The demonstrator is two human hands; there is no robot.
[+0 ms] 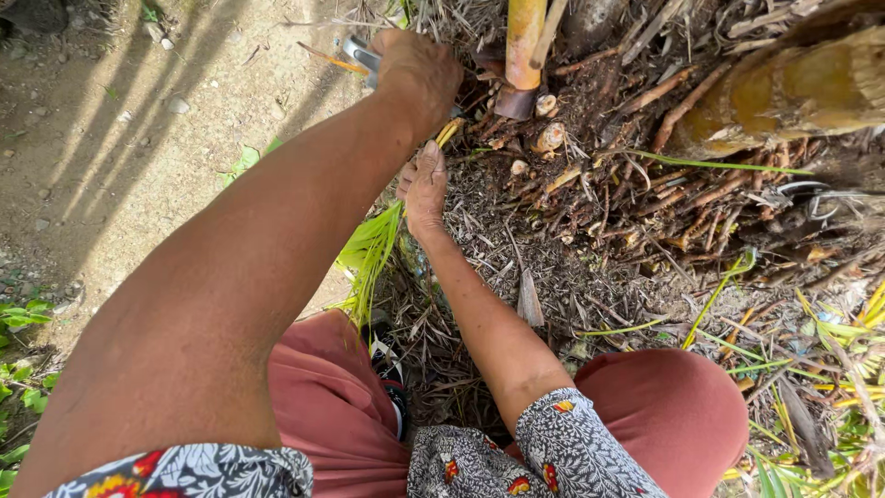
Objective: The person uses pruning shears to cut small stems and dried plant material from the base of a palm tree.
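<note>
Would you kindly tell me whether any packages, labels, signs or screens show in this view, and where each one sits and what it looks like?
None in view. The scene holds only bare dirt, dry plant litter, cut orange-yellow stalks, and a metal tool, seemingly a blade, gripped in the left hand; the right hand rests on the litter beside a green leaf.
</note>
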